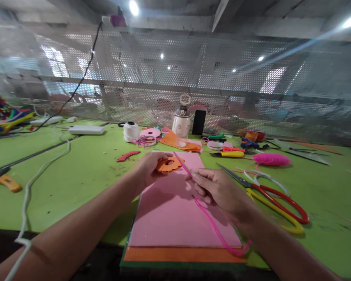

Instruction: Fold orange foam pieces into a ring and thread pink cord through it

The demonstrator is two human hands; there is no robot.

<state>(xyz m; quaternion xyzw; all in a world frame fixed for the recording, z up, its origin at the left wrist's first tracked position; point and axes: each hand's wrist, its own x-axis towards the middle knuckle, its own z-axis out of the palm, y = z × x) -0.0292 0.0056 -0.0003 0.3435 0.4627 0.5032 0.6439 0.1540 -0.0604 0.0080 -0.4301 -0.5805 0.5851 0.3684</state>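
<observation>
My left hand (151,168) is closed on the edge of an orange ring-shaped piece (167,165) with a notched rim and a round hole. My right hand (210,185) pinches pink yarn (181,162), which stretches taut from its fingertips up to the right side of the orange piece. A loose pink tail (215,228) hangs below the right hand and curls over the lower edge of the stack. Both hands are above a pink sheet (169,218), which lies on orange and green sheets.
Large scissors (269,195) with red and yellow handles lie at right, near a pink yarn bundle (271,159) and a yellow-handled tool (232,154). A white thread spool (131,132), a bottle (181,124) and a phone (199,122) stand behind. A white cable (32,187) crosses the left.
</observation>
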